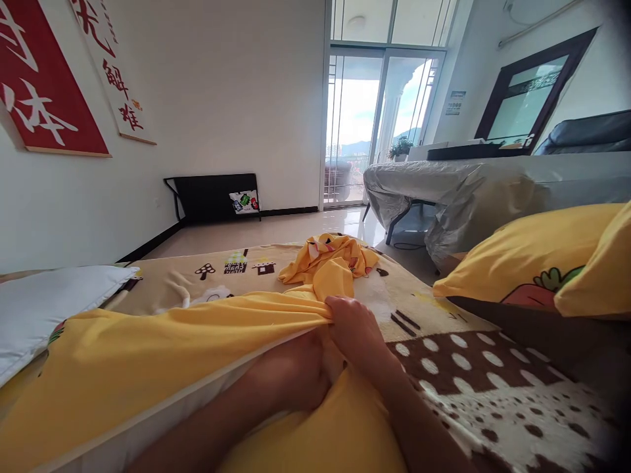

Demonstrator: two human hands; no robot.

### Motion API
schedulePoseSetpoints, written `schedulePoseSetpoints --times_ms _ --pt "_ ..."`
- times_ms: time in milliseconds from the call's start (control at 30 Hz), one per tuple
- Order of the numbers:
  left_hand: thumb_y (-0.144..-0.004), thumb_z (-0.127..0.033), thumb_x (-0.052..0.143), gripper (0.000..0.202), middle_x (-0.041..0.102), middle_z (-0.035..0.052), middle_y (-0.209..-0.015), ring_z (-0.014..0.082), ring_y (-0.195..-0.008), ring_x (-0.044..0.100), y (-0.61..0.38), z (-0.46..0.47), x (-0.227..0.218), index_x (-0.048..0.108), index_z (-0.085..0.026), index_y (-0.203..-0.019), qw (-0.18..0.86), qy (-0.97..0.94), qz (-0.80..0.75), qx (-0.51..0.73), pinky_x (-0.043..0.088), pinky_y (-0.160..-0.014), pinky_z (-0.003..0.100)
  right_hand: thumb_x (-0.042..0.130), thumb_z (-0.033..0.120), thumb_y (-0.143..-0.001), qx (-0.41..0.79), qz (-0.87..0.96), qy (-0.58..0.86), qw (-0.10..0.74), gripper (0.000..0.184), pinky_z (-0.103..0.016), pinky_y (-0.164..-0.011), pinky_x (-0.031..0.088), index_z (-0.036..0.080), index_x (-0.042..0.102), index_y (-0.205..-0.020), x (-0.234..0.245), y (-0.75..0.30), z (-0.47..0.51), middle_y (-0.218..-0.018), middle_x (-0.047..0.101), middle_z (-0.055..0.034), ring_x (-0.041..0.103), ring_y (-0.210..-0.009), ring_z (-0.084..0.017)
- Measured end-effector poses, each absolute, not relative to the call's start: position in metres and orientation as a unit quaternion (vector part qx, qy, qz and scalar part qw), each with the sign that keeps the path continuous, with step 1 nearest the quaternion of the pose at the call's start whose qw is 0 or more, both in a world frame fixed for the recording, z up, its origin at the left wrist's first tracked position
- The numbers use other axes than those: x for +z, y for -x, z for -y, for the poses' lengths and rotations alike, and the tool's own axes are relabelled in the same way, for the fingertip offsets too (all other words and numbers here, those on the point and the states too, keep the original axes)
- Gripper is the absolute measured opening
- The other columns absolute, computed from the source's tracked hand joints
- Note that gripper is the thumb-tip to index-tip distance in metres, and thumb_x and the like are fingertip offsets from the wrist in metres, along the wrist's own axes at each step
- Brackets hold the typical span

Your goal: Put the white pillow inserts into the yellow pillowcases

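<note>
A yellow pillowcase stretches across the bed in front of me, its pale inner layer showing along the lower edge. My right hand is closed on a bunched corner of the yellow cloth. Just below and to its left, my left hand reaches in under the cloth's edge. Its fingers look curled at the gathered corner, with the fingertips mostly hidden. More yellow fabric lies between my forearms. Beyond my hands rests a crumpled yellow cloth with a printed pattern.
A white pillow lies at the left. Yellow pillows with a carrot print sit at the right. Under everything is a patterned beige and brown blanket. A plastic-covered table and a black folded panel stand beyond the bed.
</note>
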State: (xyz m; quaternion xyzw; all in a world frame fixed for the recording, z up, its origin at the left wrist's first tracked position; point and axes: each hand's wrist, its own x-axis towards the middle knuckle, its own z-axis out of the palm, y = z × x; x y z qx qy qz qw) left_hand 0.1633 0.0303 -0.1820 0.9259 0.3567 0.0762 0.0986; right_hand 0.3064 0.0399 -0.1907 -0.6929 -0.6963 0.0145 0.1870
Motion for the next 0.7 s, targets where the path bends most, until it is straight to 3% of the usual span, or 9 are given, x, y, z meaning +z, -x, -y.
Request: schedulePoseSetpoints --times_ms 133,267,433,567,700 --pt "-0.082 -0.029 0.041 0.042 0.057 0.011 -0.129 0.0276 -0.118 0.053 -0.16 -0.033 -0.183 0.051 -0.018 -0.121 0.096 -0.935 -0.332 0.076 0.041 -0.104 0.041 0.045 0.003 -0.07 -0.019 0.704 0.676 0.217 0.024 -0.025 -0.063 0.028 0.019 0.057 -0.083 -0.186 -0.299 -0.04 -0.095 0.059 -0.0072 0.054 -0.082 -0.017" --pt "-0.081 -0.027 0.042 0.039 0.056 0.0061 -0.132 0.0244 -0.121 0.049 -0.158 -0.035 -0.182 0.053 -0.021 -0.118 0.08 -0.948 -0.289 0.101 0.038 -0.106 0.037 0.044 0.003 -0.067 0.057 0.694 0.671 0.255 0.028 -0.025 -0.059 0.027 0.02 0.055 -0.087 -0.189 -0.298 -0.044 -0.078 0.063 -0.0032 0.055 -0.07 -0.015" --pt "-0.078 -0.028 0.046 0.048 0.056 0.0091 -0.131 0.0283 -0.123 0.046 -0.157 -0.039 -0.189 0.05 -0.018 -0.125 0.064 -0.948 -0.303 0.078 0.036 -0.106 0.042 0.045 0.006 -0.063 0.071 0.668 0.661 0.333 0.033 -0.023 -0.061 0.031 0.02 0.056 -0.091 -0.195 -0.297 -0.049 -0.074 0.065 -0.0035 0.057 -0.07 -0.017" --pt "-0.079 -0.028 0.045 0.041 0.058 0.0102 -0.129 0.0291 -0.124 0.046 -0.158 -0.04 -0.19 0.054 -0.017 -0.118 0.057 -0.951 -0.296 0.067 0.034 -0.108 0.045 0.044 0.006 -0.058 0.106 0.672 0.614 0.399 0.035 -0.022 -0.06 0.034 0.02 0.055 -0.089 -0.197 -0.298 -0.052 -0.07 0.062 -0.001 0.055 -0.067 -0.016" --pt "-0.079 -0.027 0.044 0.038 0.06 0.0113 -0.125 0.0282 -0.117 0.052 -0.159 -0.043 -0.19 0.057 -0.016 -0.113 0.069 -0.945 -0.31 0.079 0.041 -0.102 0.043 0.043 0.007 -0.056 0.151 0.681 0.57 0.433 0.033 -0.021 -0.058 0.035 0.02 0.057 -0.084 -0.195 -0.301 -0.052 -0.068 0.06 0.0013 0.053 -0.065 -0.014"
